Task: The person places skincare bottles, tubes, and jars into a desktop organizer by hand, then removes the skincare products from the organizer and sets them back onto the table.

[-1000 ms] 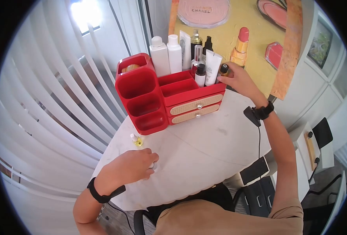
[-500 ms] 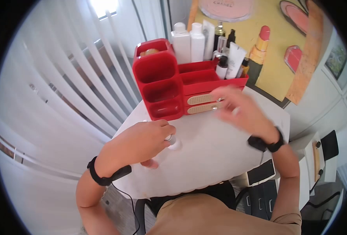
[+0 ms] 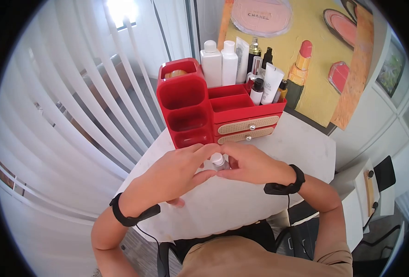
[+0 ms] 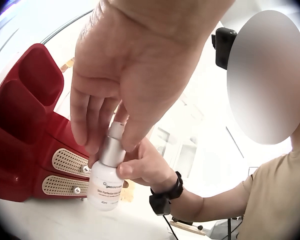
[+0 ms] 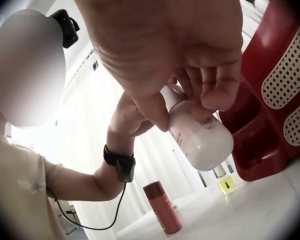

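Observation:
A white pump bottle [image 4: 105,187] with a silver collar and printed label stands between my two hands, low over the table. My left hand [image 3: 177,171] holds it at the pump top, thumb on one side and fingers on the other. Lower down, my right hand [image 3: 253,164] grips the bottle's upper body, its thumb at the shoulder in the left wrist view. From the right wrist, the bottle looks tilted, its base toward the camera. Just beyond the hands is a red organizer [image 3: 181,77] with compartments and two woven-front drawers.
White bottles [image 3: 211,67], a white tube [image 3: 272,83] and an amber bottle [image 3: 283,92] with a black cap stand in the organizer. On the marble-look table [image 3: 301,143] are a small yellow bottle [image 5: 226,185] and a reddish bottle [image 5: 162,207]. Blinds [image 3: 66,138] hang at left.
My right hand has let go of the amber bottle in the organizer and come down to the pump bottle. The left hand has moved forward and right, still holding the pump bottle.

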A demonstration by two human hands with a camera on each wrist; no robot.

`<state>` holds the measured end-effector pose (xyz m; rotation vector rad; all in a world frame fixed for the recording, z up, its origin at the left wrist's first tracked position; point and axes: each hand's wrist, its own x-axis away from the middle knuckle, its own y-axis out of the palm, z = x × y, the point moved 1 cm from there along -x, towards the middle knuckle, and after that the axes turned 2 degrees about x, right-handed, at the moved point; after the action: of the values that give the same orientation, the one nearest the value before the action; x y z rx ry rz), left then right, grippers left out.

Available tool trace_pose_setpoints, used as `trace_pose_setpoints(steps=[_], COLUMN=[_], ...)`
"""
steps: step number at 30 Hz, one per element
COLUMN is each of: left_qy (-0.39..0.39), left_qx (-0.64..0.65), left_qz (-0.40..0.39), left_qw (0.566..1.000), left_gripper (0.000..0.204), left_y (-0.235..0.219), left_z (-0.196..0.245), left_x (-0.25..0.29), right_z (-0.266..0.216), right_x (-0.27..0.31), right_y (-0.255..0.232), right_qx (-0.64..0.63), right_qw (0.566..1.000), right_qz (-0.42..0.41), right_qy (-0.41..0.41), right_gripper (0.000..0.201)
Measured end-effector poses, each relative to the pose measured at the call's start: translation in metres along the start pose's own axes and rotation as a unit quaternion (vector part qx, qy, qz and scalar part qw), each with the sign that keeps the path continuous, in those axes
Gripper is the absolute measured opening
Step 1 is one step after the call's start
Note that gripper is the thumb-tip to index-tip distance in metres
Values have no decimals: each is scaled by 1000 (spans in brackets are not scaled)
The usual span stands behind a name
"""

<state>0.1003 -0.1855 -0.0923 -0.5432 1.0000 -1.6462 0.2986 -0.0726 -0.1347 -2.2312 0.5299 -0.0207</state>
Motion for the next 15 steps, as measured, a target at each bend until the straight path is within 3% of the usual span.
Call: trace_pose_setpoints(steps=[3,7,9,11,15], left_qy=[-21,-42,-52,-63,-96], left_qx=[11,8,6,2,-49], left_qz=[12,36,44,53,44], left_qw=[1000,998,998,997,993], left_gripper=[45,44,41,39,28], left_y=[-4,-17,-19,-22,-31], left_z=[1,-6,-11,-18,-31], left_x=[8,20,28,37,53], right_z=[4,-7,-3,0,44], right_x=[-3,-21,-43,-68,-123], right_y=[0,-41,-73,-100,-110], right_qx=[-40,-52,-51,104,165], right_qw=[999,986,976,966,963], right_qz=[-9,153,211,238,214], right_qy=[-2,-45,-10,-10,-11], right_gripper=[39,36,38,37,38])
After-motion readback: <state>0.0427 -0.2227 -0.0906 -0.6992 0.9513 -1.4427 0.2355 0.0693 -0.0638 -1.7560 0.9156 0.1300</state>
